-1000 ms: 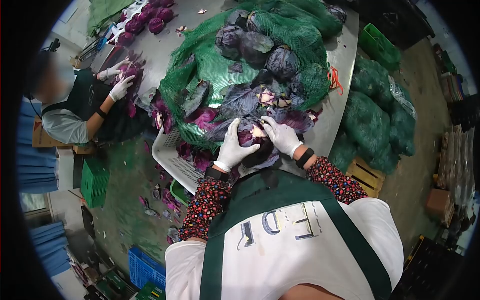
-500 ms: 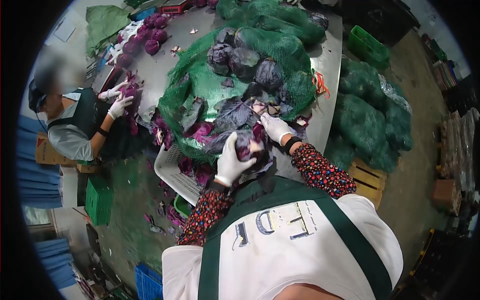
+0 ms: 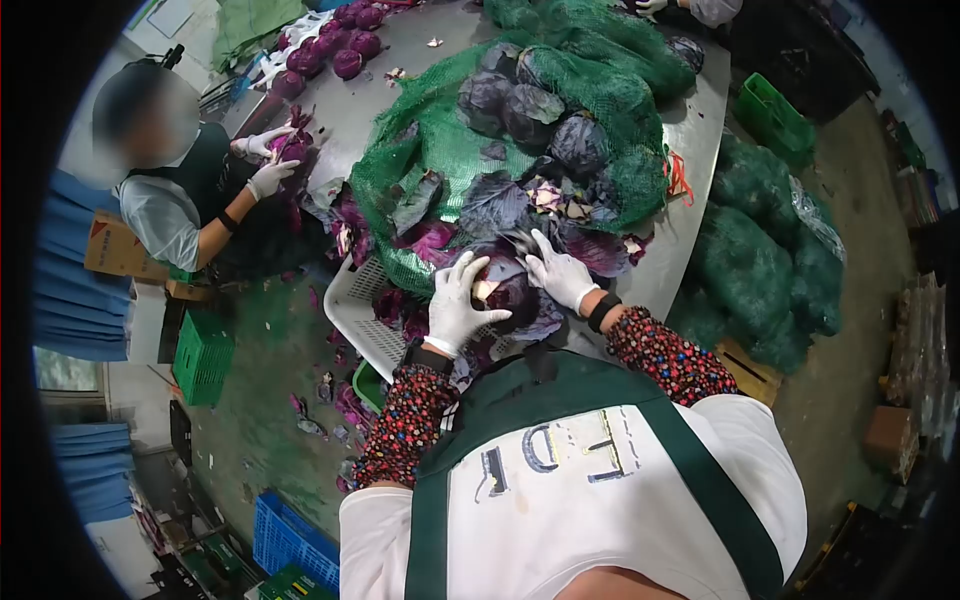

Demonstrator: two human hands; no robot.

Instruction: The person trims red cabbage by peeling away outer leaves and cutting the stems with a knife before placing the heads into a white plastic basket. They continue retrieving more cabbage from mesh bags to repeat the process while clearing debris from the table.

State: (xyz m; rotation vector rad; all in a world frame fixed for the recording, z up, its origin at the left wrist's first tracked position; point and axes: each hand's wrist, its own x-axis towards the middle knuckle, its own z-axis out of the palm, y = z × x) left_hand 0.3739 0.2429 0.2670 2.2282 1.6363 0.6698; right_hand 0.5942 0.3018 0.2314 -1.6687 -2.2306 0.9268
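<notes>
A red cabbage [image 3: 508,296] with a pale cut stem sits near the table's front edge, its stem turned toward my left hand. My left hand [image 3: 462,308], in a white glove, is wrapped around its left side. On the right, my gloved right hand [image 3: 562,275] is closed against the cabbage's upper right; a blurred greyish thing at its fingertips is too smeared to name. Loose purple outer leaves [image 3: 495,203] and cut stem pieces [image 3: 547,198] lie just beyond both hands. Behind them, several whole cabbages [image 3: 580,143] rest on an opened green mesh bag [image 3: 435,130].
A white perforated basket [image 3: 352,318] with leaves stands at the table's left edge. Across to the left, a co-worker [image 3: 165,200] handles another cabbage near a row of trimmed ones [image 3: 348,63]. Full mesh bags [image 3: 745,260] are stacked right of the metal table [image 3: 690,140].
My right hand has come down from the stem pieces to the cabbage. The cabbage has turned in my left hand. The view has shifted, and another person's hand now shows at the far end.
</notes>
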